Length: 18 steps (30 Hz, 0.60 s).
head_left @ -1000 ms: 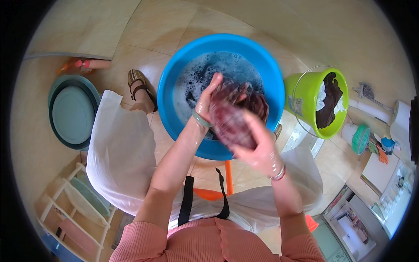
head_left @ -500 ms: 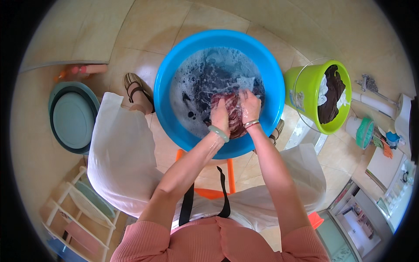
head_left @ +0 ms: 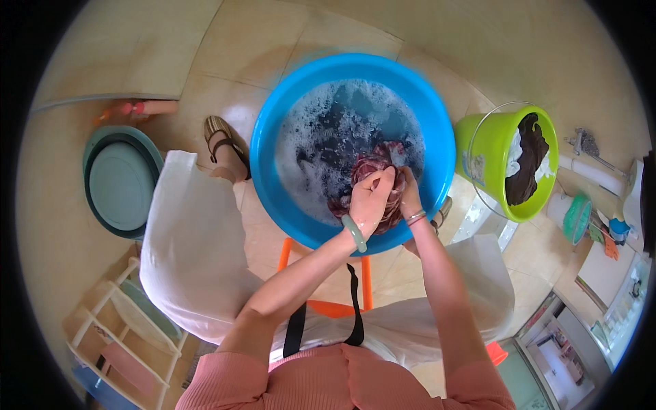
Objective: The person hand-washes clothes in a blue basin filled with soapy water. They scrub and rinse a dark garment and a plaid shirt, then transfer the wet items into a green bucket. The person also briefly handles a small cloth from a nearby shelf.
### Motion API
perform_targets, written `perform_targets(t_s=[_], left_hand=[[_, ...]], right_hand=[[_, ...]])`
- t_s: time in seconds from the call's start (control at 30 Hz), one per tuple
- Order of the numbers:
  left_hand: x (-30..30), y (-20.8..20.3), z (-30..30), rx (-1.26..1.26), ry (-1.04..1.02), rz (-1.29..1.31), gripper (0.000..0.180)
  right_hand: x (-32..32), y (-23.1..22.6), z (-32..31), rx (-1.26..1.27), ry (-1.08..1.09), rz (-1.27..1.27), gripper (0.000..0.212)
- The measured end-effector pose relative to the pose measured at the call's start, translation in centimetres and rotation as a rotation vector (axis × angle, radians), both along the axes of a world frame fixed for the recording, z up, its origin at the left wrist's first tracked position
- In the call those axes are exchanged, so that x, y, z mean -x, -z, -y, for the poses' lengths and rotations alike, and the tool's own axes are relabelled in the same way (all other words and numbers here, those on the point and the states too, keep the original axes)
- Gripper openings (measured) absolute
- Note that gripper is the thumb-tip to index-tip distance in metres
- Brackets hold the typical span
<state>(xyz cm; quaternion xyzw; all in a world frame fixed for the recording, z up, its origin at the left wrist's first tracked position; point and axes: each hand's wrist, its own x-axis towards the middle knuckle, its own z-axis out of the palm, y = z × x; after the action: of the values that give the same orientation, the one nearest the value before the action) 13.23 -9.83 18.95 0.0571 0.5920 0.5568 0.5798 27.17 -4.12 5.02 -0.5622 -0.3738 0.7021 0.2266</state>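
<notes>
A wet, dark red patterned cloth (head_left: 370, 165) is bunched up at the near side of a round blue basin (head_left: 265, 154). My left hand (head_left: 371, 202), a pale green bangle at its wrist, is closed on the cloth from above. Close beside it, my right hand (head_left: 410, 193) grips the cloth's right part, its fingertips partly hidden. Under and beyond the cloth lies dark sudsy water (head_left: 321, 130) with white foam; whatever is sunk in it cannot be made out.
Right of the basin stands a lime green bucket (head_left: 482, 147) holding dark and white cloths. Grey-green basins (head_left: 117, 186) are at the left. An orange stool (head_left: 335, 309) is beneath me, and a white rack (head_left: 123, 335) stands at lower left.
My hands have drawn closer together, and the cloth is now gathered between them. The left hand has turned inward over it. The whole view has shifted slightly.
</notes>
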Motion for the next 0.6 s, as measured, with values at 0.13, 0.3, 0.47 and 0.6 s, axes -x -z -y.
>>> perform_targets(t_s=[0.13, 0.3, 0.47, 0.6], left_hand=[[-0.2, -5.3, 1.6, -0.314, 0.266, 0.007, 0.033], [0.8, -11.0, 1.3, -0.842, 0.609, -0.265, 0.033], [4.4, -10.2, -0.5, -0.681, 0.882, -0.127, 0.043], [9.4, -3.1, -1.2, -0.299, 0.820, 0.034, 0.049]], right_hand=[[-3.1, -1.1, -1.5, -0.166, -0.249, -0.014, 0.070], [1.2, -7.5, -3.7, 0.197, -0.038, -0.310, 0.054], [2.7, -8.3, -6.6, 0.106, 0.079, -0.293, 0.029], [2.2, -4.5, -9.1, -0.168, 0.070, -0.166, 0.017]])
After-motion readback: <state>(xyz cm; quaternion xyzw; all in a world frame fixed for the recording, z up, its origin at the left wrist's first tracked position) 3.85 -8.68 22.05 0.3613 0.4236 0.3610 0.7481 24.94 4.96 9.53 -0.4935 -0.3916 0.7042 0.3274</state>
